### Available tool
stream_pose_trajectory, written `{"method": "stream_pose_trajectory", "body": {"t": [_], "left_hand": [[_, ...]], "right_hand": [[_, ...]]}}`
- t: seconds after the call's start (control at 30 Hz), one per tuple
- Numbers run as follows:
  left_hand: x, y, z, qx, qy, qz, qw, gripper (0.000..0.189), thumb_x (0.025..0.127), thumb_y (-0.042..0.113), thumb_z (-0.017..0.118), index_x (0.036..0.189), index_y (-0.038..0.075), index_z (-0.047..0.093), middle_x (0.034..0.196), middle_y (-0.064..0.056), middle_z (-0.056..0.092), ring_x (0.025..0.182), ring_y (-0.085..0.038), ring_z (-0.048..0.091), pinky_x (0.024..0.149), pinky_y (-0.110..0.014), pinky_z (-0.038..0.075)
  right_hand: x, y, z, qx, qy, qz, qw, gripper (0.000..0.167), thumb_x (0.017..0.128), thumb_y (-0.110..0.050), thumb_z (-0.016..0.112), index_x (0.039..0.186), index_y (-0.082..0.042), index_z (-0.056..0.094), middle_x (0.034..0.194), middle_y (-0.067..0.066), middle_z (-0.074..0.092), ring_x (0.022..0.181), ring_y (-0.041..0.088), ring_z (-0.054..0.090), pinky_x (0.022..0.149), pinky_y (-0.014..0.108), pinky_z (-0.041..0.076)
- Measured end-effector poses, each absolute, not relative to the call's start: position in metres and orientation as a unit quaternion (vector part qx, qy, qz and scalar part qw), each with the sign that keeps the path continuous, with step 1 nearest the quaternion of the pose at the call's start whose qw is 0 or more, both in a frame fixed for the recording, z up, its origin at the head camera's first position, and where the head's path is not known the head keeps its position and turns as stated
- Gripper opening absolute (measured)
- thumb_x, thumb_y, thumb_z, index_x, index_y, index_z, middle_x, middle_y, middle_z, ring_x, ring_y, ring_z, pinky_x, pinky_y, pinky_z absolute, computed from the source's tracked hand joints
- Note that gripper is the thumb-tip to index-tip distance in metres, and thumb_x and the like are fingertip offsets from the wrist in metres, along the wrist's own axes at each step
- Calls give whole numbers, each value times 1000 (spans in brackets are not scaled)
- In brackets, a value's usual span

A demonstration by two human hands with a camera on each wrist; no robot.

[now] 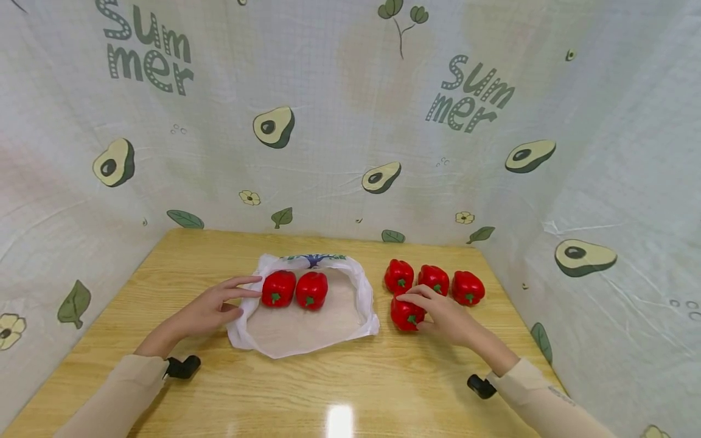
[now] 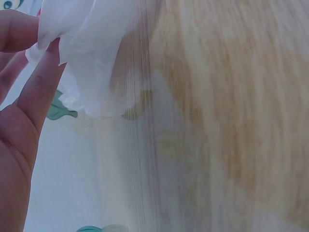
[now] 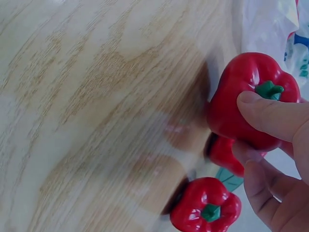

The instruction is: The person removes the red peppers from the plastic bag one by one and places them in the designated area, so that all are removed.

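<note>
A white plastic bag point(image 1: 358, 286) lies spread open on the table, with two red bell peppers side by side in its back left part: one point(image 1: 278, 289) at the left wall, the other point(image 1: 311, 292) beside it. At the bag's left rim, my left hand point(image 1: 216, 307) pinches the thin plastic between thumb and fingers, as the left wrist view shows. My right hand point(image 1: 446, 316) grips another red bell pepper point(image 3: 236, 104) to the right of the bag, thumb near its green stem. Whether this pepper still touches the table, I cannot tell.
Behind the right hand stand three more red peppers in a row: a left one point(image 1: 399, 275), a middle one point(image 1: 434, 279) and a right one point(image 1: 468, 288). A printed cloth point(image 1: 328, 170) hangs around the wooden table point(image 1: 285, 395) at the back and sides.
</note>
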State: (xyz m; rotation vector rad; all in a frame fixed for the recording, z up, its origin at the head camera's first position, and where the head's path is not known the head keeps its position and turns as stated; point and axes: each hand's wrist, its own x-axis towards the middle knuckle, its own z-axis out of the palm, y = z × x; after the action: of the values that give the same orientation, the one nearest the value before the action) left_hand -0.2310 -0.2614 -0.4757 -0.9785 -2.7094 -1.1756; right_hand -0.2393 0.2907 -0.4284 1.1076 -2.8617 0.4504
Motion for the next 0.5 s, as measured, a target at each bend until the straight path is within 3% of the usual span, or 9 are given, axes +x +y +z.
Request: {"method": "stream_pose_trajectory", "body": {"t": [0.17, 0.27, 0.4, 0.5], "left_hand": [[-231, -261, -476, -317, -872, -373, 21, 48, 92, -12, 71, 136, 8, 72, 161, -16, 48, 125, -26, 54, 80, -24, 57], [-231, -261, -475, -320, -869, -376, 21, 47, 93, -11, 71, 136, 8, 72, 161, -16, 48, 127, -28, 53, 80, -24, 56], [-231, -261, -475, -320, -869, -377, 17, 46, 94, -10, 71, 136, 7, 72, 161, -16, 48, 133, -36, 52, 84, -24, 57], [-231, -261, -476, -313, -871, -379, 11, 47, 94, -11, 70, 137, 7, 72, 162, -16, 47, 138, -42, 50, 88, -24, 58]], "right_hand": [[-242, 291, -434, 355, -924, 138, 23, 70, 84, -1, 88, 147, -19, 62, 142, 6, 58, 91, 19, 68, 75, 27, 58], [-243, 290, -436, 353, -925, 141, 17, 70, 85, 0, 86, 147, -20, 61, 143, 7, 57, 74, 11, 60, 67, 23, 52], [-244, 290, -438, 353, -925, 140, 10, 70, 86, 0, 84, 148, -19, 60, 144, 7, 55, 66, 2, 49, 64, 21, 49], [-246, 291, -438, 358, -923, 138, 10, 70, 86, -1, 84, 149, -19, 59, 145, 6, 54, 66, 2, 49, 65, 22, 50]]}}
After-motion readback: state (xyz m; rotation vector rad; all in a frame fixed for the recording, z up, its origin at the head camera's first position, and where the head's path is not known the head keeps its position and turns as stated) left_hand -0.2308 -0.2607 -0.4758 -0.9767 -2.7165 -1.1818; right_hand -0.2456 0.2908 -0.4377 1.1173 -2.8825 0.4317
